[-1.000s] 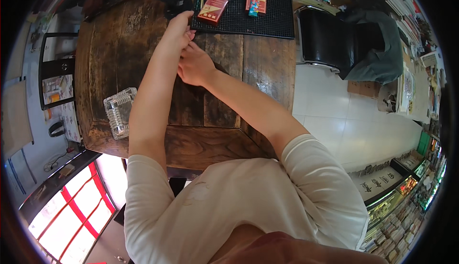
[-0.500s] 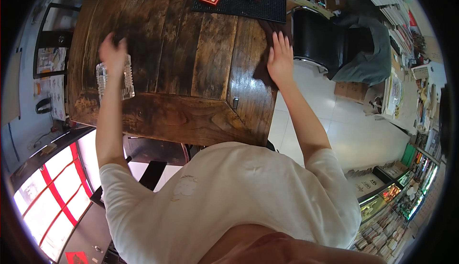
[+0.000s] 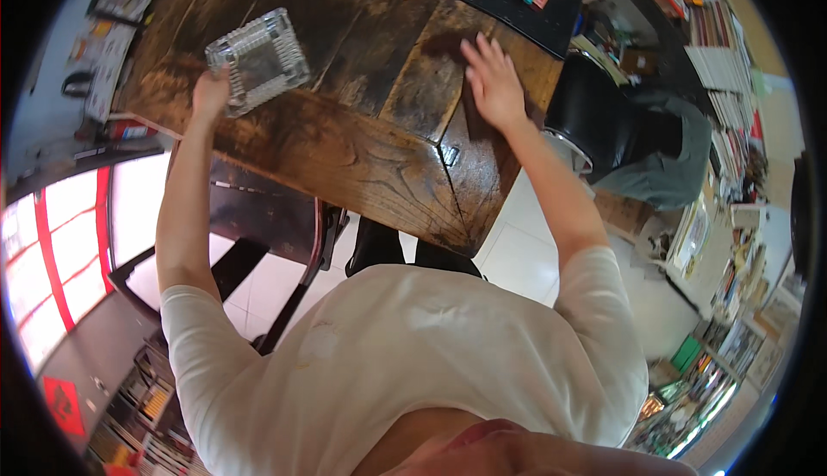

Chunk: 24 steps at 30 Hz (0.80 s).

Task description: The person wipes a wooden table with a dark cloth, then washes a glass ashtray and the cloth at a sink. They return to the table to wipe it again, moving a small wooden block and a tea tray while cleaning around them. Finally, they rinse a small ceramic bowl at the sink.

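The left hand (image 3: 211, 94) has just gripped the ashtray (image 3: 258, 64), occupying both: the right hand (image 3: 498, 87) lies spread over cloth (image 3: 479, 118).

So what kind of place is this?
Perhaps a small shop or a study, but I can't be sure. Tall stacks of what look like books or papers stand at the right, and there's a big wooden table with a black chair beside it.

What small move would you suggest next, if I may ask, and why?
Perhaps slide the right hand with the dark cloth leftward across the table: the hand appears spread on the cloth, while the left hand is at the left edge of the ashtray.
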Tool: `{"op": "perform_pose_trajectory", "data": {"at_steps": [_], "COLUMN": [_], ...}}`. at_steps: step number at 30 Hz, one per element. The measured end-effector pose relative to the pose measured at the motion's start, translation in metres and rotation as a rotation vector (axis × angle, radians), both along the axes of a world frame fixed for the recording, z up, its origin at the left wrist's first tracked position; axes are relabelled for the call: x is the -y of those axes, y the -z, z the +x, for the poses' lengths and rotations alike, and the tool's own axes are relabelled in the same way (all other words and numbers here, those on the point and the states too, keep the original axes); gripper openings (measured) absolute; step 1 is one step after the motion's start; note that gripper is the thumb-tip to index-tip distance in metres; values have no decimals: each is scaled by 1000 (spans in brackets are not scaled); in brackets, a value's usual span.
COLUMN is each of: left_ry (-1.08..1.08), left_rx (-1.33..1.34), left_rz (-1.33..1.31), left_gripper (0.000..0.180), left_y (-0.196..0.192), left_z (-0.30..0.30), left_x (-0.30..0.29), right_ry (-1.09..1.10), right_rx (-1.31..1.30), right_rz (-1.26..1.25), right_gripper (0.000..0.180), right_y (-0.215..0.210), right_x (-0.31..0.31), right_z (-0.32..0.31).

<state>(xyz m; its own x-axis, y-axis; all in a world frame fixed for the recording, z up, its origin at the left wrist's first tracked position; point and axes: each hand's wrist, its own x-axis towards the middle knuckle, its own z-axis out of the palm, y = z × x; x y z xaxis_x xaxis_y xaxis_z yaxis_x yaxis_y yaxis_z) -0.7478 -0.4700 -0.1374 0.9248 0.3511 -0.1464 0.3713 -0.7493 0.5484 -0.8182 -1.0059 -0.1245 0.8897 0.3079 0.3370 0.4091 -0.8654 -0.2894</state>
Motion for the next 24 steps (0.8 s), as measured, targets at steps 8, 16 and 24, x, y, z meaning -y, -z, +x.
{"op": "perform_pose_trajectory", "data": {"at_steps": [8,16,24], "left_ry": [-304,-558,-942], "left_rx": [188,245,434], "left_rz": [-611,-548,-633], "left_gripper": [41,40,34], "left_y": [-117,-261,-262], "left_z": [-214,-413,-613], "left_x": [78,128,11], "right_ry": [-521,-739,22], "right_rx": [17,-358,-25], "right_rz": [206,115,124], "right_gripper": [38,44,39], "right_y": [23,-25,23], "right_x": [-105,-15,44], "right_z": [-10,-214,-161]}}
